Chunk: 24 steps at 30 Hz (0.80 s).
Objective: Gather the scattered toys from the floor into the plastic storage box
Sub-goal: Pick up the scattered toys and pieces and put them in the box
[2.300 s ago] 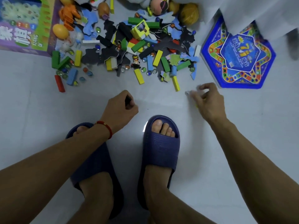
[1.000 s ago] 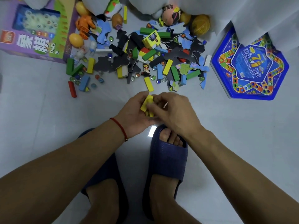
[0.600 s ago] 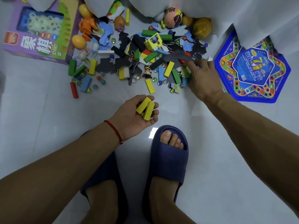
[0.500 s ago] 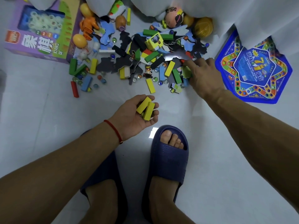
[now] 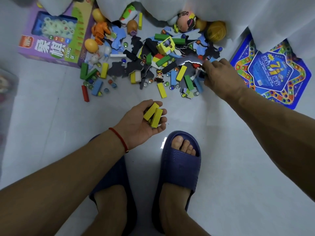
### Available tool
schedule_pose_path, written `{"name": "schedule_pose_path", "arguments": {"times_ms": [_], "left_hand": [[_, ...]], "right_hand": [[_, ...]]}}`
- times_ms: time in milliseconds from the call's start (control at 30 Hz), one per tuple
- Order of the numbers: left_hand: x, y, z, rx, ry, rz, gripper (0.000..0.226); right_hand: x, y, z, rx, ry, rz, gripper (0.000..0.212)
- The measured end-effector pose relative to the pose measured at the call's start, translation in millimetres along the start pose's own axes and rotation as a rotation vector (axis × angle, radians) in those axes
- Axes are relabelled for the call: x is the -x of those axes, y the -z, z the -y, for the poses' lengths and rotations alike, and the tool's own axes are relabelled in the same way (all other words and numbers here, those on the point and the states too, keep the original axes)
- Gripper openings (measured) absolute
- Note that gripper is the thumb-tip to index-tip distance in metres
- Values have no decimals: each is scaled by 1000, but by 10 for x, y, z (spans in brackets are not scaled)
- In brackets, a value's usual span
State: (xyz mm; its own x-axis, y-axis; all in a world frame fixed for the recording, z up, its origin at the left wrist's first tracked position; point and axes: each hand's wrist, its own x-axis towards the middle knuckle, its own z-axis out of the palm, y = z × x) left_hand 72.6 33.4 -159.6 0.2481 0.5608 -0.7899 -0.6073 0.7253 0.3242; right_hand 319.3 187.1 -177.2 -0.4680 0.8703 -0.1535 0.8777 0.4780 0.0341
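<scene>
A pile of scattered toys (image 5: 153,62) lies on the pale floor: coloured wooden blocks, dark foam puzzle pieces, glass marbles, a small figure (image 5: 159,77) and balls. My left hand (image 5: 141,123) is palm up below the pile and holds two yellow blocks (image 5: 153,114) in its curled fingers. My right hand (image 5: 219,77) reaches into the pile's right edge with fingertips curled down on a small piece there; the hand hides which one. A translucent plastic container (image 5: 8,82) shows faintly at the far left edge.
A purple game box (image 5: 51,40) lies at the upper left, and a blue star-shaped game board (image 5: 272,74) at the right. White cloth (image 5: 255,14) hangs over the top of the pile. My feet in dark blue slippers (image 5: 179,164) stand below the hands.
My right hand passed a yellow block to my left hand, then reached out to the pile's right edge and curled its fingers there. The left hand stays put with both blocks.
</scene>
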Motion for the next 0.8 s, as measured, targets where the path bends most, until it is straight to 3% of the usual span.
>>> {"name": "schedule_pose_path", "arguments": {"times_ms": [133,233,333,400,467,533,667,800], "left_hand": [[58,32,18,0,-9,-2,27],[125,46,26,18,-13,4,26],[283,67,-10,59,-40,8,26],[475,97,-60,110,-68,10,25],[732,142,-130,171,-111,20,24],[1062,186,-229,224,-170,16,24],[1911,342,-543,326,-338,-64,28],[2887,810,-973,409,-572,-183,24]], "right_hand": [[23,120,-19,-68,-64,-50,41],[141,268,-46,-273,-190,-198,35],[347,469,-40,-631,-441,-335,28],[488,666,86,-1107,-569,-337,17],[602,888,312,-1499,-636,-250,5],[660,1152,623,-1669,-643,-97,11],[585,1876,1436,-1754,-431,271,15],[295,2557,2582,-1802,-173,499,11]]}}
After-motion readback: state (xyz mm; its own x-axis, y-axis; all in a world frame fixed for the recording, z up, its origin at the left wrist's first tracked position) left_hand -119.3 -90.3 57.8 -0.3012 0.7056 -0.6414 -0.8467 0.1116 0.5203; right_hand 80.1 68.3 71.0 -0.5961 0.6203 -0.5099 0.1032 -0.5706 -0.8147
